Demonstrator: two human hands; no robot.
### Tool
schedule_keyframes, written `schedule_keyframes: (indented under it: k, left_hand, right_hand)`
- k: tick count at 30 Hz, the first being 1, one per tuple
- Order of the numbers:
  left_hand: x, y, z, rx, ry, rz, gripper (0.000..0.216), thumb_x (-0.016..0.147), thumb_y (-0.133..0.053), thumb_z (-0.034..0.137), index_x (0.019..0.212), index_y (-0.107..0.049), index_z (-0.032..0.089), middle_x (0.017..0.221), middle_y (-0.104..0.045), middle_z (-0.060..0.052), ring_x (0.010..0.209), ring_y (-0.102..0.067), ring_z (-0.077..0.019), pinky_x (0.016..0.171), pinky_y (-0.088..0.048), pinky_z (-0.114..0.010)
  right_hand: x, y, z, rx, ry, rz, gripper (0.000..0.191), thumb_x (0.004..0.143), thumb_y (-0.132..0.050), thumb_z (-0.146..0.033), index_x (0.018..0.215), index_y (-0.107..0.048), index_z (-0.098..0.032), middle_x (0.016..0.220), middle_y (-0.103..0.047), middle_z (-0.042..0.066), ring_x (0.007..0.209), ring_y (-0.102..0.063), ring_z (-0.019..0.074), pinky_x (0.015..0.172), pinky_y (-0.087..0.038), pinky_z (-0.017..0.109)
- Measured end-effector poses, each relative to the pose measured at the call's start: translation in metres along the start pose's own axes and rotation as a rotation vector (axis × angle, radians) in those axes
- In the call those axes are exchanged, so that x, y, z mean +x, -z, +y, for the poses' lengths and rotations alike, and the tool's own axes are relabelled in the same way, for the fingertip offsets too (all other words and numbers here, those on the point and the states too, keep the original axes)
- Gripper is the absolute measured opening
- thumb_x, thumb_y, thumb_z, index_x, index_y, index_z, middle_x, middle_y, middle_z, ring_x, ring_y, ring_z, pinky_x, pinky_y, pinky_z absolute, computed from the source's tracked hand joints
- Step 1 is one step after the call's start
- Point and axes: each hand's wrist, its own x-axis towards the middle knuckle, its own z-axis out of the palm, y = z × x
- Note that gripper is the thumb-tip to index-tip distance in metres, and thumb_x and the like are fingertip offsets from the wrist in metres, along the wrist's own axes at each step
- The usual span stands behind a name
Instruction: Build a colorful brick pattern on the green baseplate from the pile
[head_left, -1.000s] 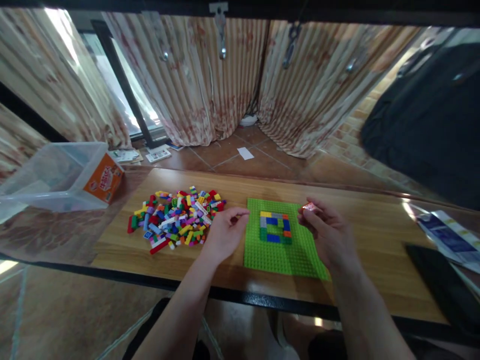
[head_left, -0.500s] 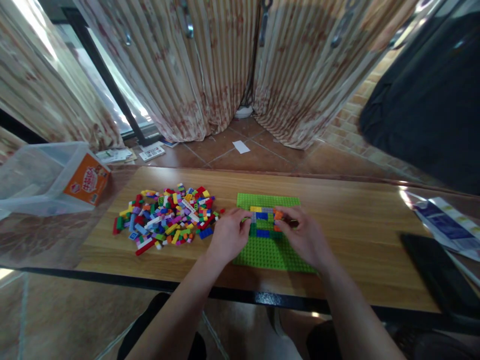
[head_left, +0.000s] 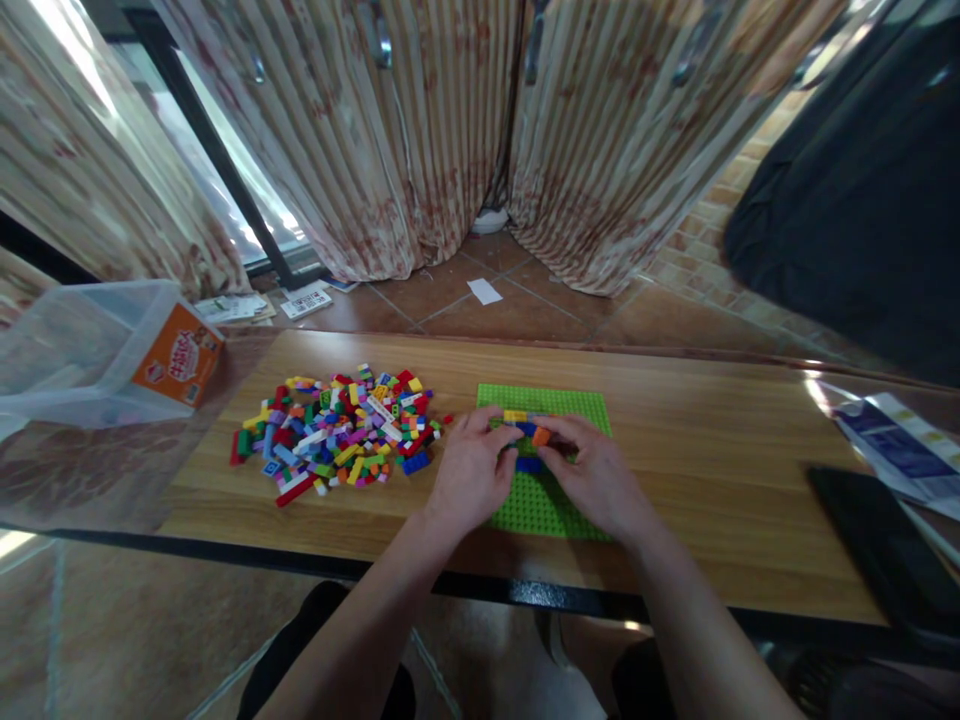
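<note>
A green studded baseplate [head_left: 547, 512] lies on the wooden table, carrying a low build of toy bricks, with a yellow brick [head_left: 514, 416] at its far edge and a blue brick [head_left: 529, 465] nearer me. My right hand [head_left: 596, 468] pinches an orange brick [head_left: 541, 437] over the middle of this build. On the build's left side rests my left hand [head_left: 474, 470], thumb and fingers bent around its edge; what lies between those fingertips is hidden. Both hands cover much of the build.
Left of the plate spreads a heap of loose coloured bricks [head_left: 345, 430]. A clear plastic bin [head_left: 90, 350] with an orange label stands at the far left. At the right are a black phone-like slab [head_left: 877, 545] and printed papers [head_left: 900, 450]. Curtains [head_left: 420, 150] hang beyond the table.
My right hand has moved left with the orange brick, towards the middle of the build. My left hand has shifted slightly right and closer around the build's left side.
</note>
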Motion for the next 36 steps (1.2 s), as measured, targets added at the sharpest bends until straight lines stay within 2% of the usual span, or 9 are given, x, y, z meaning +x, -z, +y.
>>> schedule_keyframes:
  k: [5, 12, 16, 20, 25, 36]
  left_hand:
    - [-0.003, -0.001, 0.005, 0.047, 0.006, -0.075, 0.032, 0.088, -0.054, 0.015, 0.115, -0.069, 0.022, 0.139, -0.049, -0.011, 0.122, -0.051, -0.0282, 0.106, -0.042, -0.049]
    - [-0.005, -0.005, 0.008, 0.056, 0.007, -0.106, 0.025, 0.089, -0.052, 0.015, 0.107, -0.069, 0.018, 0.141, -0.049, -0.013, 0.126, -0.049, -0.0292, 0.107, -0.041, -0.048]
    - [-0.006, -0.006, 0.008, 0.056, 0.008, -0.109, 0.025, 0.088, -0.055, 0.016, 0.108, -0.069, 0.019, 0.141, -0.049, -0.013, 0.127, -0.048, -0.0288, 0.108, -0.04, -0.048]
    - [-0.006, -0.008, 0.008, 0.06, 0.016, -0.102, 0.024, 0.089, -0.054, 0.018, 0.107, -0.07, 0.019, 0.14, -0.05, -0.012, 0.127, -0.049, -0.0289, 0.108, -0.04, -0.049]
    - [-0.006, -0.008, 0.009, 0.065, 0.021, -0.101, 0.022, 0.089, -0.055, 0.019, 0.105, -0.071, 0.019, 0.14, -0.05, -0.012, 0.125, -0.05, -0.0298, 0.107, -0.041, -0.049]
    - [-0.004, -0.009, 0.011, 0.071, 0.032, -0.108, 0.021, 0.089, -0.056, 0.019, 0.103, -0.071, 0.018, 0.14, -0.052, -0.014, 0.122, -0.053, -0.0296, 0.106, -0.041, -0.05]
  right_hand:
    - [0.0, -0.002, -0.001, -0.08, 0.064, -0.006, 0.029, 0.087, -0.054, -0.021, 0.111, -0.07, -0.025, 0.106, -0.063, 0.007, 0.089, -0.064, 0.019, 0.087, -0.053, 0.039]
    - [0.0, -0.005, 0.004, -0.276, 0.145, -0.031, 0.031, 0.088, -0.053, -0.021, 0.112, -0.072, -0.024, 0.11, -0.062, 0.011, 0.106, -0.057, 0.0268, 0.096, -0.049, 0.047]
    - [-0.001, -0.003, 0.009, -0.281, 0.161, -0.025, 0.035, 0.087, -0.055, -0.022, 0.119, -0.069, -0.021, 0.118, -0.059, 0.013, 0.113, -0.054, 0.0281, 0.101, -0.046, 0.048]
    - [0.001, 0.003, 0.013, -0.189, 0.093, 0.04, 0.032, 0.086, -0.055, -0.023, 0.114, -0.07, -0.024, 0.114, -0.06, 0.01, 0.105, -0.059, 0.0243, 0.097, -0.048, 0.045]
    - [0.003, 0.007, 0.016, -0.139, -0.005, 0.121, 0.016, 0.083, -0.059, -0.03, 0.089, -0.072, -0.022, 0.103, -0.063, 0.008, 0.094, -0.062, 0.0228, 0.089, -0.05, 0.043]
    - [0.011, -0.007, 0.008, -0.163, 0.005, 0.173, 0.014, 0.081, -0.058, -0.022, 0.074, -0.069, -0.022, 0.093, -0.062, 0.007, 0.09, -0.06, 0.0214, 0.085, -0.049, 0.04]
